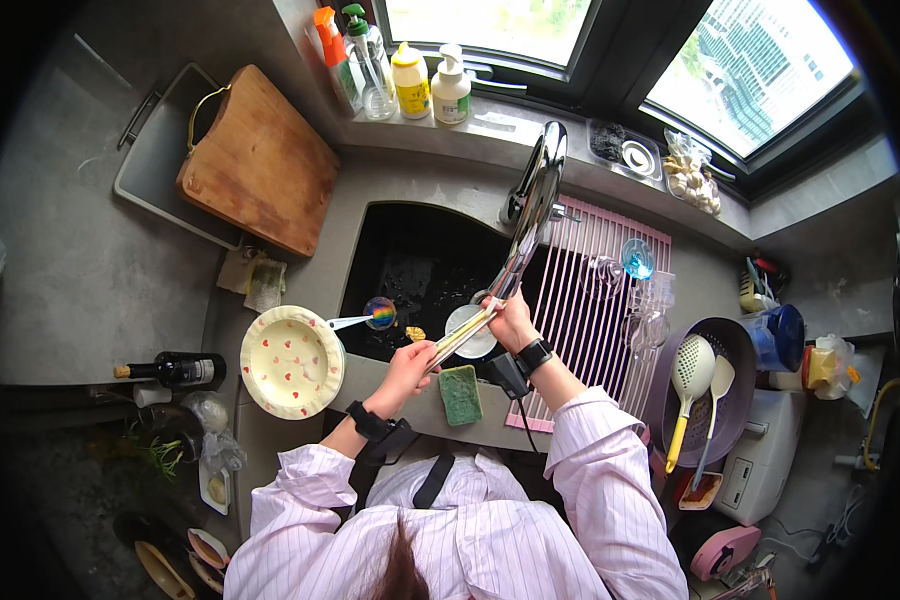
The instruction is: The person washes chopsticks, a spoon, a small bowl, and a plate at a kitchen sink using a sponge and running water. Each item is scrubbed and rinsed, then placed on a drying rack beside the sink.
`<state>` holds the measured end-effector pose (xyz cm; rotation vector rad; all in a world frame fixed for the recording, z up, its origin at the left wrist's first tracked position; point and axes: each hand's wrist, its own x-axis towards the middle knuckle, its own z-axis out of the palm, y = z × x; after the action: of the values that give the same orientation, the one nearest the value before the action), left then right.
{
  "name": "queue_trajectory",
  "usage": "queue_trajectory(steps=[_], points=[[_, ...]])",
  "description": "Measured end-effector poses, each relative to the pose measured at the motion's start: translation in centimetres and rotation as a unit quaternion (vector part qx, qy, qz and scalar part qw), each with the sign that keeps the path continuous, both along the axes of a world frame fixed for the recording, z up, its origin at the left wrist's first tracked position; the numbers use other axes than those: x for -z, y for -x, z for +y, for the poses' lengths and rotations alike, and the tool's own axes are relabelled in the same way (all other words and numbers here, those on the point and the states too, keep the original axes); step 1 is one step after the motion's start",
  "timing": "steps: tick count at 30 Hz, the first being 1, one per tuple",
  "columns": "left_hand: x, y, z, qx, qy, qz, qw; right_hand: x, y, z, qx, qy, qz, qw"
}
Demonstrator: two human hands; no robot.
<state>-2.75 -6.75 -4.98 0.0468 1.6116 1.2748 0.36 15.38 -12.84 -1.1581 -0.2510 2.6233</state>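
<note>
Both my hands hold a bundle of chopsticks [461, 335] slantwise over the black sink [420, 232], beneath the chrome faucet [536, 202]. My left hand [406, 369] grips the lower left end, and my right hand [511, 324] is closed round the upper end, close by the spout. Under the bundle, a small whitish bowl [480, 343] sits in the sink. A green sponge [460, 395] lies on the counter's front edge. A cup with rainbow colours [380, 313] stands in the sink by a white handle. Whether water runs, I cannot tell.
Stacked bowls with red hearts [289, 364] stand left of the sink. A pink roll-up rack [570, 315] with several clear glasses covers the right side. Beyond it is a purple colander [701, 397] with utensils. A wooden cutting board [259, 165] leans at the back left; bottles line the sill.
</note>
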Motion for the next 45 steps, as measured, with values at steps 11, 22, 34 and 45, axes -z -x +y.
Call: queue_trajectory(steps=[11, 22, 34, 45], points=[[2.7, 1.0, 5.2, -0.182, -0.06, -0.161, 0.968, -3.8, -0.9, -0.6, 0.033, -0.066, 0.01, 0.997], [5.7, 2.1, 10.0, -0.124, -0.087, 0.03, 0.988, -2.0, -1.4, 0.5, -0.039, -0.156, 0.053, 0.986], [9.3, 0.4, 13.9, 0.014, -0.067, 0.151, 0.986, -4.8, -0.5, -0.9, -0.104, -0.201, 0.06, 0.972], [6.2, -0.6, 13.3, 0.03, -0.052, 0.128, 0.99, -6.6, -1.5, -1.5, -0.083, -0.103, 0.113, 0.985]])
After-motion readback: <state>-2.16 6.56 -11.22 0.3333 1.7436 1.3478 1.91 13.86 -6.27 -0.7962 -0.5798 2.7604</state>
